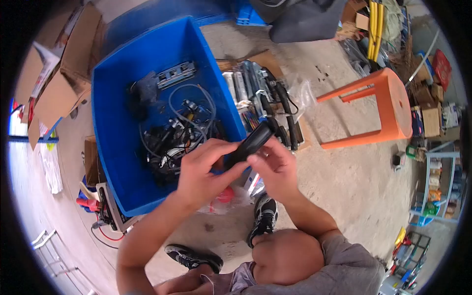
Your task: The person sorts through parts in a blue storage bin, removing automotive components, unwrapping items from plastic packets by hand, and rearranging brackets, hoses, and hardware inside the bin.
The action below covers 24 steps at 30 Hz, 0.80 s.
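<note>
A glossy black, elongated object [254,141] is held between my two hands, tilted up to the right; I cannot make out its exact kind. My left hand [202,168] grips its lower left end, with fingers and thumb closed on it. On the other side, my right hand [276,169] pinches it with the thumb in front and fingers partly hidden behind. Just beyond my hands stands a large blue plastic bin [112,113]. Inside lie a metal bracket [176,74], a loop of clear tubing [212,105] and a tangle of dark parts and cables.
Right of the bin, several long tools and black tubes [284,98] lie on cardboard. An orange stool [396,108] lies on its side on the concrete floor. Cardboard boxes [76,64] stand at left, a shelf [439,179] at far right. A clear bag [228,201] lies near my shoes.
</note>
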Each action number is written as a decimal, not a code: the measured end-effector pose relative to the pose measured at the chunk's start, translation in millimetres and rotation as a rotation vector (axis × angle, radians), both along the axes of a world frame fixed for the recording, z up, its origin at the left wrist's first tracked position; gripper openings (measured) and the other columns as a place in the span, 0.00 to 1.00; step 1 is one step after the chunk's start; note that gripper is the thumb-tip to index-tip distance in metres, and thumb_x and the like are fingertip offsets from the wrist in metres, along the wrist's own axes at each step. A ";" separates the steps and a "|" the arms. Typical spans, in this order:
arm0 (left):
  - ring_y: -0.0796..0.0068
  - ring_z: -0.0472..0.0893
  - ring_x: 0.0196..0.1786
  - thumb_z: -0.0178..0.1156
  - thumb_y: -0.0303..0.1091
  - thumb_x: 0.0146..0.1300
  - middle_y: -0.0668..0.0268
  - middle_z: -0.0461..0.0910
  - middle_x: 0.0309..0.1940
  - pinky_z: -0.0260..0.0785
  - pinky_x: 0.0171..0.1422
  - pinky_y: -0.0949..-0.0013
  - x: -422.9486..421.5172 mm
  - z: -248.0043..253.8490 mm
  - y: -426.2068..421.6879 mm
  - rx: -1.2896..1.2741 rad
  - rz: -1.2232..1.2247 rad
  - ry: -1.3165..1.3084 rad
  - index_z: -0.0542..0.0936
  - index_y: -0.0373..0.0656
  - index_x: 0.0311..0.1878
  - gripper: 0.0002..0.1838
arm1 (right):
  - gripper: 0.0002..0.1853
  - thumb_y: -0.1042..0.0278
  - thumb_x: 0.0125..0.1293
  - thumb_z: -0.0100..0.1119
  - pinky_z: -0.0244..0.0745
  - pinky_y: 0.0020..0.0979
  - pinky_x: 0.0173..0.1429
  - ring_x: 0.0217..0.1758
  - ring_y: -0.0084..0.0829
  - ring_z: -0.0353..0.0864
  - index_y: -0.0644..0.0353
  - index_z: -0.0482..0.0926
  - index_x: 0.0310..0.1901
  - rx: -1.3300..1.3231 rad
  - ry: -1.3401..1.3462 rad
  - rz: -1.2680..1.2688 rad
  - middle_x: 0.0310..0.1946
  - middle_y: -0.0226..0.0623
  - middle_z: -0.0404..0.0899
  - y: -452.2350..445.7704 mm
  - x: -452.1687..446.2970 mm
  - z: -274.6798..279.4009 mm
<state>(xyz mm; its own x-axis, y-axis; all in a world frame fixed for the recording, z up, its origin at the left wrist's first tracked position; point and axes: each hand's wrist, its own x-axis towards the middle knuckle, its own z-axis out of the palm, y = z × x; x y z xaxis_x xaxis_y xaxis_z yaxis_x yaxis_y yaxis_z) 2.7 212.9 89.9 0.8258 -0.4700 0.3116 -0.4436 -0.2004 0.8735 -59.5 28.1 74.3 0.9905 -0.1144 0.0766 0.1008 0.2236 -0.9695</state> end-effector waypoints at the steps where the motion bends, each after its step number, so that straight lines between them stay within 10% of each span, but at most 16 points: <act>1: 0.69 0.86 0.34 0.78 0.30 0.58 0.60 0.87 0.41 0.78 0.37 0.70 -5.7 2.8 -12.6 0.014 0.039 0.083 0.86 0.41 0.55 0.21 | 0.15 0.85 0.70 0.65 0.79 0.27 0.58 0.54 0.23 0.80 0.66 0.79 0.56 -0.074 -0.041 -0.081 0.50 0.31 0.76 -6.1 0.1 3.9; 8: 0.37 0.84 0.53 0.64 0.32 0.70 0.41 0.84 0.52 0.77 0.60 0.50 -32.9 -18.6 -132.1 -0.147 -0.129 0.134 0.77 0.33 0.66 0.24 | 0.20 0.65 0.71 0.69 0.81 0.27 0.41 0.37 0.22 0.84 0.73 0.83 0.57 -0.513 0.240 -0.507 0.38 0.37 0.88 -107.1 24.7 -28.1; 14: 0.40 0.84 0.55 0.62 0.44 0.73 0.42 0.84 0.53 0.76 0.61 0.49 -77.9 -56.1 -93.3 0.137 -0.490 0.388 0.79 0.34 0.63 0.25 | 0.18 0.61 0.64 0.73 0.82 0.45 0.49 0.46 0.52 0.89 0.63 0.88 0.52 -1.291 0.398 -0.414 0.44 0.55 0.87 -149.5 22.3 -138.0; 24: 0.51 0.87 0.45 0.61 0.39 0.73 0.55 0.87 0.42 0.81 0.48 0.54 -68.0 36.7 67.4 0.355 -0.484 0.343 0.83 0.42 0.55 0.14 | 0.17 0.58 0.68 0.71 0.81 0.48 0.50 0.46 0.54 0.86 0.64 0.86 0.48 -1.361 0.301 -0.433 0.43 0.50 0.86 -118.8 39.1 -100.4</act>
